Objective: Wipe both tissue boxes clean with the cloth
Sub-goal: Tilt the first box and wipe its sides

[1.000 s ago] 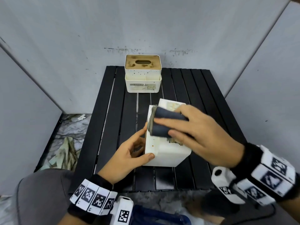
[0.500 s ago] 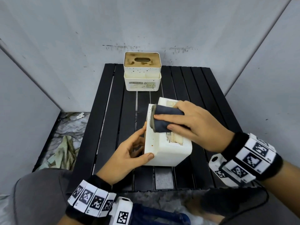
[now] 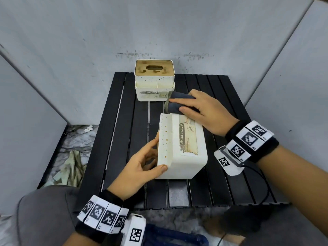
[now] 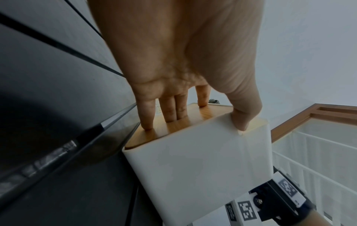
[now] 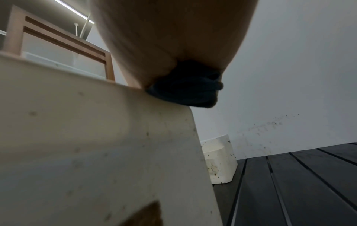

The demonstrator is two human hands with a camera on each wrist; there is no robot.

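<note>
Head view: near tissue box [image 3: 182, 148] tipped on its side at the middle of the black slatted table [image 3: 113, 139], label up. Left hand [image 3: 142, 167] at its 9 o'clock, straight fingers on the end, thumb on the near corner. Right hand [image 3: 204, 110] at its 12 o'clock, fingers curled round the dark cloth [image 3: 175, 102] on the far edge. Second tissue box [image 3: 154, 79] upright, farther toward 12 o'clock.

Left wrist view: fingertips [image 4: 146, 116] pressed flat on the wooden lid [image 4: 173, 125].

Right wrist view: cloth bunched under the palm, touching the box's top edge.

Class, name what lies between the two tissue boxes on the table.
In the head view, the right hand gripping the dark cloth sits between the far box and the near box.
</note>
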